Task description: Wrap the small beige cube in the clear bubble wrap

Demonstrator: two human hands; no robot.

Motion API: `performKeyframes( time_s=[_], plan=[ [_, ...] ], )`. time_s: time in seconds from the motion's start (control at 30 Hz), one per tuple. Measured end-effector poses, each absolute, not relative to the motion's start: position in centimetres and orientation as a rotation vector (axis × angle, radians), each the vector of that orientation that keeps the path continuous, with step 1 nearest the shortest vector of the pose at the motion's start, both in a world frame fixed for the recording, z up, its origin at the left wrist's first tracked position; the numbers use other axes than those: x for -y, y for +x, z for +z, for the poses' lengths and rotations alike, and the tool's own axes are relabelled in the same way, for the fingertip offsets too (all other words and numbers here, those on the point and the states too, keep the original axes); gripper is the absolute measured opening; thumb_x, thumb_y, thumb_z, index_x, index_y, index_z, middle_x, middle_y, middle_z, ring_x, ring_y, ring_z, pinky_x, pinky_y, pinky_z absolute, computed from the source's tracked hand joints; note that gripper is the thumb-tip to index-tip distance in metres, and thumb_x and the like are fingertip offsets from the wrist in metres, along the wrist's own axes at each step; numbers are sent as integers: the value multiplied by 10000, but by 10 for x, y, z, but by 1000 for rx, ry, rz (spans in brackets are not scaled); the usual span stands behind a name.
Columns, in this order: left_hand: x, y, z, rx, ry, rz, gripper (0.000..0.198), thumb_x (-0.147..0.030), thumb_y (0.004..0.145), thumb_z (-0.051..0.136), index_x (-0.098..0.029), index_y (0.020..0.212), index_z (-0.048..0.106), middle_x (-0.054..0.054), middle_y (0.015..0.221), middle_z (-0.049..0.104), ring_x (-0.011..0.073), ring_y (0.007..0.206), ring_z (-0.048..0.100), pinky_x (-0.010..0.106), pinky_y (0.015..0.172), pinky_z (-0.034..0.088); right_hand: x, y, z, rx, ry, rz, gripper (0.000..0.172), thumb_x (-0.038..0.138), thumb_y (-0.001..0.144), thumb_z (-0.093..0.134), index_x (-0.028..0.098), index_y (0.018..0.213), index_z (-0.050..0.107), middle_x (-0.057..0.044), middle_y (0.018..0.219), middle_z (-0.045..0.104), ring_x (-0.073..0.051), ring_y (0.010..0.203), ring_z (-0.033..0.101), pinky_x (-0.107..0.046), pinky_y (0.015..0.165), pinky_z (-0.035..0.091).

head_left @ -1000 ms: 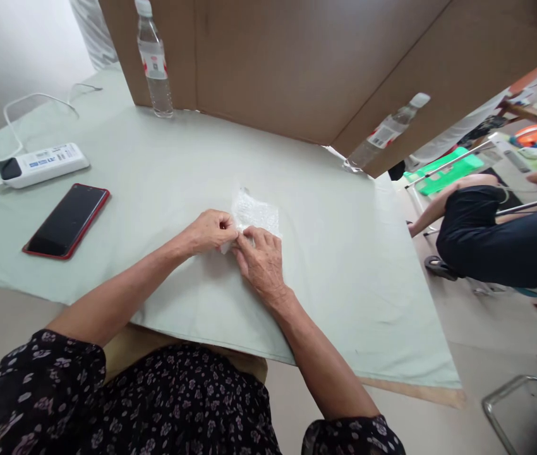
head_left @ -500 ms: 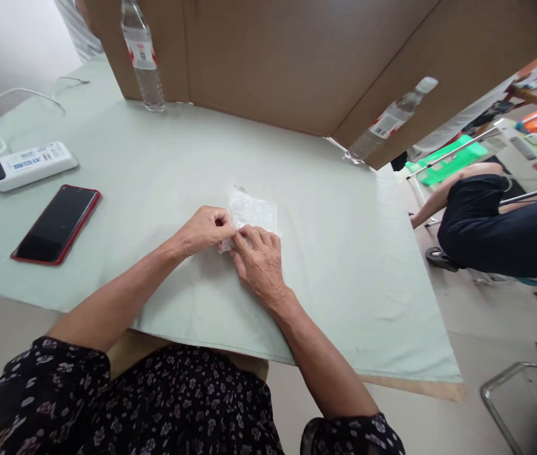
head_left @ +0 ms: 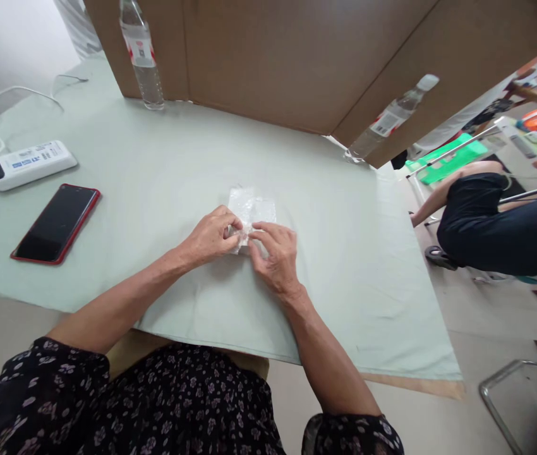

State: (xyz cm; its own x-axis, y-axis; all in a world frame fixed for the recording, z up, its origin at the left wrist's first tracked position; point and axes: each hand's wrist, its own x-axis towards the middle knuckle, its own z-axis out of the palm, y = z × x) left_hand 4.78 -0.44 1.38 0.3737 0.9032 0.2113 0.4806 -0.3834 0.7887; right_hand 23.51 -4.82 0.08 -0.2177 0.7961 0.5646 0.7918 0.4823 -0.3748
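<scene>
A small piece of clear, crinkled plastic that looks like bubble wrap (head_left: pixel 252 205) lies on the pale green tablecloth, in the middle of the head view. My left hand (head_left: pixel 215 235) is closed, pinching its near left edge between thumb and fingers. Close beside it, my right hand (head_left: pixel 275 253) has thumb and forefinger closed on the near edge of the same plastic, the other fingers curled over its right part. The two sets of fingertips nearly meet. They hide the plastic's near edge, so I cannot tell whether anything is inside it.
To the left lie a red-cased phone (head_left: pixel 57 224) and a white power strip (head_left: pixel 29 165) with a cable. A brown cardboard panel (head_left: pixel 268 63) stands at the back, with one bottle (head_left: pixel 143 60) at left and another bottle (head_left: pixel 392 120) at right. A seated person (head_left: pixel 500 221) is beyond the right edge.
Both hands have shifted slightly right along the plastic's near edge. My right hand has turned from lying over the plastic to pinching it, and more of the plastic shows between the hands.
</scene>
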Motion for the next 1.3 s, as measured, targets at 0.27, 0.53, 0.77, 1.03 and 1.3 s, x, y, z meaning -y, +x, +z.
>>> performKeyframes(
  time_s=[0.27,0.53,0.77,1.03,1.3],
  plan=[
    [6,46,2,-1217,2191,826,207,-260,872,607,-154,1024,698,63,1039,636,104,651,530,276,682,498,37,281,20,1700,-1953,552,373,508,917,564,195,1057,710,-68,889,755,-231,822,681,-368,811,481],
    [16,54,-4,-1405,2450,900,196,-255,897,543,-171,1002,686,80,1009,593,151,756,566,259,626,448,35,271,14,1704,-2036,659,646,529,872,623,156,1396,561,-107,1081,730,-231,845,678,-389,874,500],
    [14,55,-13,-1462,2398,967,235,-292,908,539,-171,1044,688,53,887,697,143,675,605,258,614,449,37,291,24,1661,-2031,910,498,524,955,503,152,1262,627,-31,718,677,-189,601,651,-349,713,521],
    [13,61,-17,-1478,2329,1069,213,-229,877,543,-165,1015,693,52,866,732,146,657,632,262,625,457,36,266,3,1532,-1779,892,632,407,841,633,177,1416,508,14,801,586,-139,578,554,-317,608,501],
    [12,67,-10,-1522,2273,961,162,-205,860,559,-184,941,698,47,842,700,159,697,613,263,641,446,43,237,7,1553,-1452,740,497,375,869,603,220,1340,555,47,711,539,-155,681,524,-334,729,496]
  ],
)
